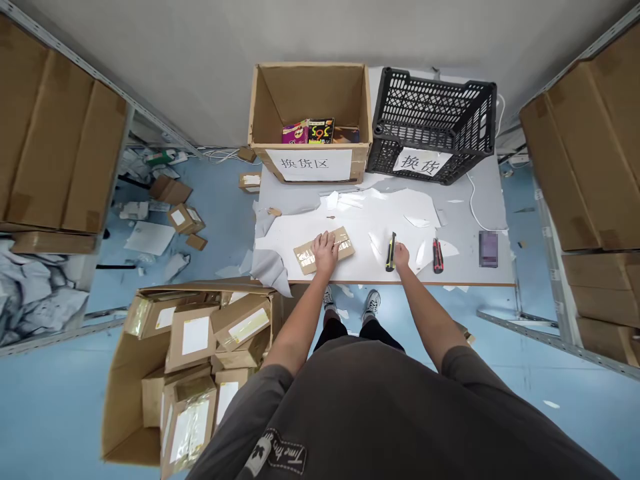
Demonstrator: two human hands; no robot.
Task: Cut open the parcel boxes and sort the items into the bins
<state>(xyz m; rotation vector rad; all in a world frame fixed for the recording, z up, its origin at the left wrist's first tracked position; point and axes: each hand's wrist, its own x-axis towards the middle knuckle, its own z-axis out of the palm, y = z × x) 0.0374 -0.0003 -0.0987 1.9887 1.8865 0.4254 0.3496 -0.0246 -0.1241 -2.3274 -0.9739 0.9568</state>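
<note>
A small brown cardboard parcel with shiny clear tape [346, 244] lies near the front edge of the white table, slightly tilted. My left hand [325, 249] rests on top of it, fingers spread over the tape. My right hand [401, 256] is curled closed just right of a yellow and black utility knife [391, 252]; whether its fingers grip the knife is too small to tell. A red and black knife [438, 256] lies to the right of that hand. Torn white paper scraps [376, 248] are scattered between the parcel and the yellow knife.
At the table's back stand an open carton [357, 160] holding colourful boxes and a black plastic crate [430, 133]. A large carton of parcels [127, 400] stands at lower left. A dark phone-like object [489, 249] lies at the table's right. Shelves with cartons [600, 133] flank both sides.
</note>
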